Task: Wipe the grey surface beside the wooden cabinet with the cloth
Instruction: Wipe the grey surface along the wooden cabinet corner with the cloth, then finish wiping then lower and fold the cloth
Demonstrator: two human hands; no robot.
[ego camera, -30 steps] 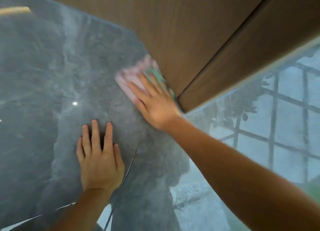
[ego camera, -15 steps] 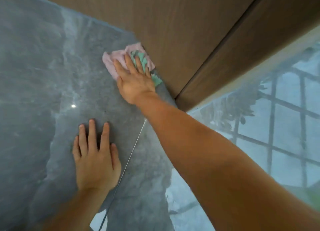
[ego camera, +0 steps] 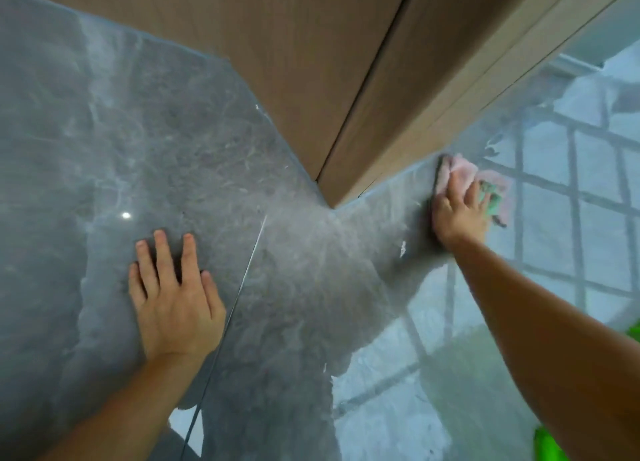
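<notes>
A glossy grey marble surface (ego camera: 194, 156) fills most of the view, with the wooden cabinet (ego camera: 311, 62) meeting it along the top and right. My right hand (ego camera: 459, 215) presses a pink and green cloth (ego camera: 485, 180) flat against the grey surface just below the cabinet's right-hand edge. Fingers cover much of the cloth. My left hand (ego camera: 173, 298) lies flat on the surface at lower left, fingers spread, holding nothing.
A thin seam (ego camera: 239, 287) runs diagonally down the grey surface right of my left hand. The right part of the surface reflects a window grid (ego camera: 571, 197). The cabinet's corner (ego camera: 329, 204) juts toward the middle. Something bright green (ego camera: 547, 443) shows at bottom right.
My right hand has swept the cloth from left of the cabinet's corner to the right, under the cabinet's other edge. My left hand has stayed flat in place.
</notes>
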